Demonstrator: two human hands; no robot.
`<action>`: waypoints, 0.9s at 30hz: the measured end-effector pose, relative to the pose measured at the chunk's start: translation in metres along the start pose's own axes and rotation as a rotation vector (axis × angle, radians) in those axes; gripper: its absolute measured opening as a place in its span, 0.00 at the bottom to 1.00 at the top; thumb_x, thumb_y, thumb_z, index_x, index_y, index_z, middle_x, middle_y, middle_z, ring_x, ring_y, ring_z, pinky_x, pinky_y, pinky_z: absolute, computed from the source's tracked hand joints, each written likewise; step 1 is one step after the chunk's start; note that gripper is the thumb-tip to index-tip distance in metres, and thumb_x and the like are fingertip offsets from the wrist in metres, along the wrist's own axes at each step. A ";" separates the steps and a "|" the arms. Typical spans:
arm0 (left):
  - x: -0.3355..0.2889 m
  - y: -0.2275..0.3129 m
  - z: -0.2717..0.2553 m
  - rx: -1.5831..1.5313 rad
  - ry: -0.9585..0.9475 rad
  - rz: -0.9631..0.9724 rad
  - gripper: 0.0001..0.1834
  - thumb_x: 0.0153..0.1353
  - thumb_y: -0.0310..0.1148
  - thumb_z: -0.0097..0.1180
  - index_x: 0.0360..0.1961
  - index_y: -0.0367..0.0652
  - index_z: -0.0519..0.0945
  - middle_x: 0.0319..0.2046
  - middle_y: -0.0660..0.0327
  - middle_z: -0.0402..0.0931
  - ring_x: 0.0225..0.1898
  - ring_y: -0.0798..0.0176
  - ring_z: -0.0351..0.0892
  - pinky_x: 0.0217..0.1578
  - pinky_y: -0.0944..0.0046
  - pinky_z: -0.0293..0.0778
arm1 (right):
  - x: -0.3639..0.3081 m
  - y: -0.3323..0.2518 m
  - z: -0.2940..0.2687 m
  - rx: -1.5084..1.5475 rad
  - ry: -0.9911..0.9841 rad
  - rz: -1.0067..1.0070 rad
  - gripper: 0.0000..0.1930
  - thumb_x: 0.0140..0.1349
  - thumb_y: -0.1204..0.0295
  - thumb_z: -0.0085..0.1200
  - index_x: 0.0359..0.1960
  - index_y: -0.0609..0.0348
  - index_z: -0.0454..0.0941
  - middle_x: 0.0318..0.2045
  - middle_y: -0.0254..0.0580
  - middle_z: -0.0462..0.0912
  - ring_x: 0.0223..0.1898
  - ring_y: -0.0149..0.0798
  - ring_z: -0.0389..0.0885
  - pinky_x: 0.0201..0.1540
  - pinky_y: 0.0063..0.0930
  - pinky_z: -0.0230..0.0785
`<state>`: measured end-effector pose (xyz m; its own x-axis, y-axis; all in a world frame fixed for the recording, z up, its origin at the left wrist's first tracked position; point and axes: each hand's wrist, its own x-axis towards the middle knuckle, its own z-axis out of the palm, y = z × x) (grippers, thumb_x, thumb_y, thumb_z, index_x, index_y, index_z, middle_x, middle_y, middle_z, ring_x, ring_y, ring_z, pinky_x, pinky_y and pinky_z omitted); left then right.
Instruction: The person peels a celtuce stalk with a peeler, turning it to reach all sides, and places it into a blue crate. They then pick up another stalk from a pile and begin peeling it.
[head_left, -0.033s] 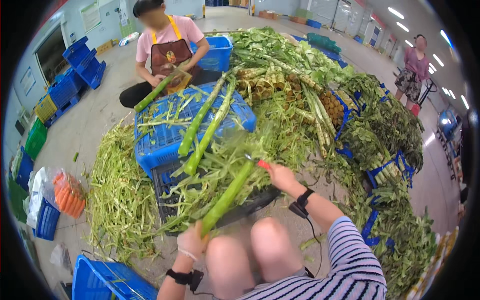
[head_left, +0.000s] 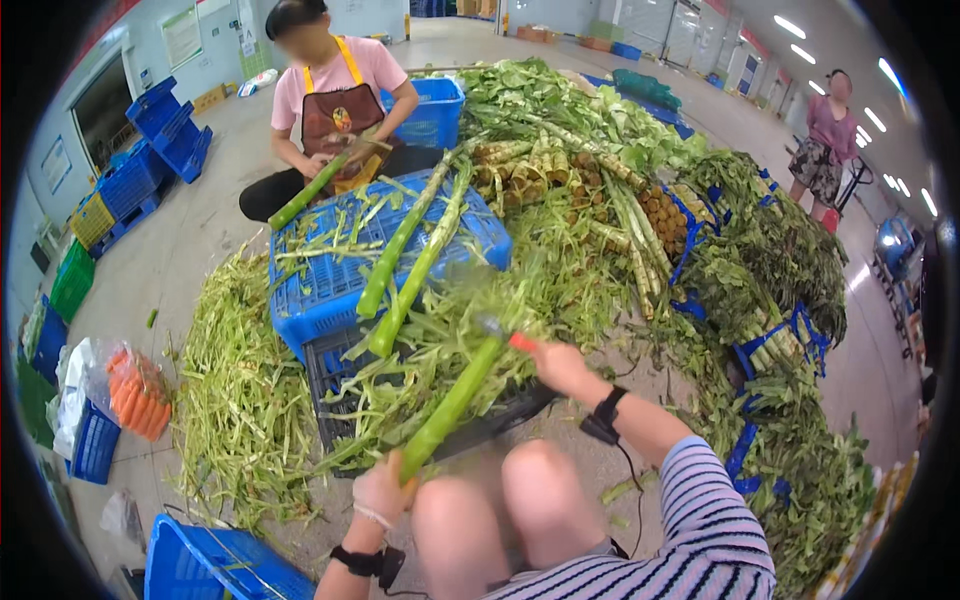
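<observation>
My left hand (head_left: 384,488) is closed around the lower end of a peeled green celtuce stem (head_left: 450,408), which slants up and away to the right. In my right hand (head_left: 562,370) is a peeler (head_left: 521,342) with a red handle. Its metal head, blurred, is at the stem's far end; I cannot tell whether it touches. Under the stem, a heap of green peelings (head_left: 400,400) fills and overhangs a black crate (head_left: 325,375). Just beyond, two partly peeled celtuce stems (head_left: 410,285) lean on an upturned blue crate (head_left: 385,215).
Across the blue crate, a seated co-worker (head_left: 340,90) in an apron works on another stem (head_left: 318,190). Unpeeled celtuce (head_left: 545,165) is piled behind; leafy bundles (head_left: 760,260) line the right. Peelings (head_left: 245,390) cover the left floor. A blue bin (head_left: 215,565) stands lower left, near bagged carrots (head_left: 138,395).
My right hand and the peeler have come slightly nearer to me. The stem's far end has dipped a little. Across the crate, the co-worker's hands have shifted slightly.
</observation>
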<state>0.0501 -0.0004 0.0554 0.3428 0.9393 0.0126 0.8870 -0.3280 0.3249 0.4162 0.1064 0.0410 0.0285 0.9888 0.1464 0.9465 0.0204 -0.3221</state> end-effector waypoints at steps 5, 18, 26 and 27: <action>-0.029 -0.019 -0.007 0.080 -0.047 -0.060 0.27 0.46 0.44 0.59 0.45 0.44 0.68 0.26 0.54 0.74 0.22 0.50 0.76 0.20 0.52 0.71 | -0.008 -0.011 -0.016 0.041 0.009 -0.403 0.10 0.60 0.67 0.42 0.35 0.58 0.74 0.22 0.50 0.78 0.23 0.50 0.78 0.24 0.43 0.70; -0.039 -0.010 -0.008 0.370 0.087 0.083 0.29 0.46 0.36 0.57 0.51 0.44 0.65 0.32 0.52 0.70 0.29 0.51 0.74 0.22 0.54 0.70 | 0.036 0.035 -0.024 -0.158 0.021 0.080 0.11 0.53 0.66 0.48 0.36 0.55 0.77 0.21 0.48 0.79 0.23 0.48 0.80 0.22 0.39 0.72; -0.050 -0.031 -0.020 0.121 0.068 -0.010 0.27 0.40 0.38 0.62 0.45 0.48 0.71 0.27 0.54 0.73 0.23 0.51 0.74 0.20 0.55 0.70 | 0.035 0.056 -0.017 -0.103 0.075 0.205 0.10 0.60 0.65 0.43 0.34 0.57 0.73 0.22 0.49 0.79 0.23 0.51 0.78 0.25 0.43 0.71; -0.055 -0.039 -0.017 0.078 0.034 -0.079 0.27 0.40 0.41 0.63 0.44 0.50 0.70 0.25 0.54 0.74 0.23 0.48 0.76 0.22 0.53 0.71 | 0.029 0.048 -0.020 -0.088 0.103 0.121 0.10 0.60 0.65 0.43 0.34 0.56 0.73 0.23 0.49 0.79 0.23 0.51 0.78 0.25 0.43 0.71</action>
<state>-0.0089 -0.0373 0.0585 0.2616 0.9649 0.0227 0.9326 -0.2587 0.2517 0.4692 0.1331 0.0483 0.1728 0.9627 0.2083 0.9584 -0.1155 -0.2612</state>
